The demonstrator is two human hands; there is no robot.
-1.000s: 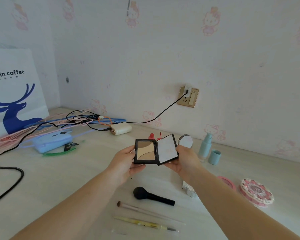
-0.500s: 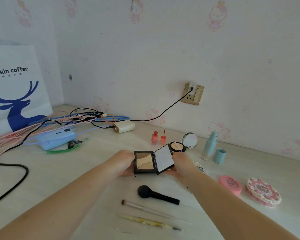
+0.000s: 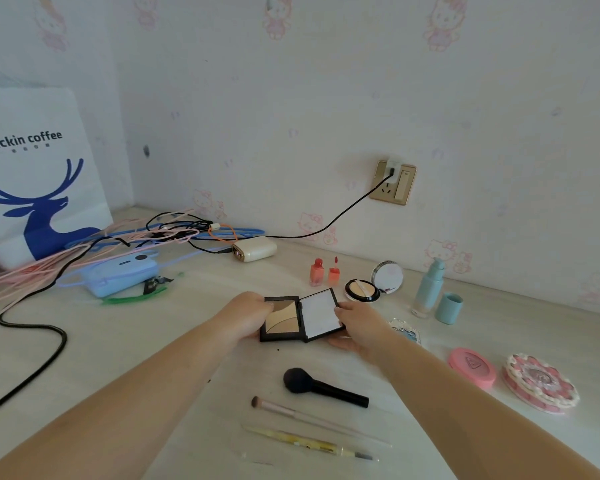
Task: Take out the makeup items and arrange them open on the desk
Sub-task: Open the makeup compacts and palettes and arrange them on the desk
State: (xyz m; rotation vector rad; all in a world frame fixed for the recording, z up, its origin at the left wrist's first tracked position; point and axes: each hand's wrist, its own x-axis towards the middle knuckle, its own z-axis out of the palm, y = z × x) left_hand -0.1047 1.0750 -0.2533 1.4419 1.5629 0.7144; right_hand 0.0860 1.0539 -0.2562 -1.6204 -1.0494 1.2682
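The square black palette (image 3: 300, 315) is held open at centre frame, low over the desk (image 3: 160, 337). The left hand (image 3: 248, 315) is closed round the pan side and the right hand (image 3: 359, 323) is curled round the mirror lid; whether the base touches the desk cannot be told.

Risks, as judged: the hinged lid could fold shut on release, or the palette could be slid right into the open round compact (image 3: 362, 289) just beside it — the gap is narrow. The cable (image 3: 28, 358) at lower left is well apart.

Count, left to right:
- palette — one
- brushes, lower centre — two: a black powder brush (image 3: 321, 386) and a thin brush (image 3: 312, 419)
- yellow pencil (image 3: 309, 443) — one
- small red bottles (image 3: 324, 271) — two
- open round compact — one
- blue pump bottle (image 3: 428, 289) with its cap (image 3: 448, 308) beside it — one
- pink round cases (image 3: 471, 367), lower right — two
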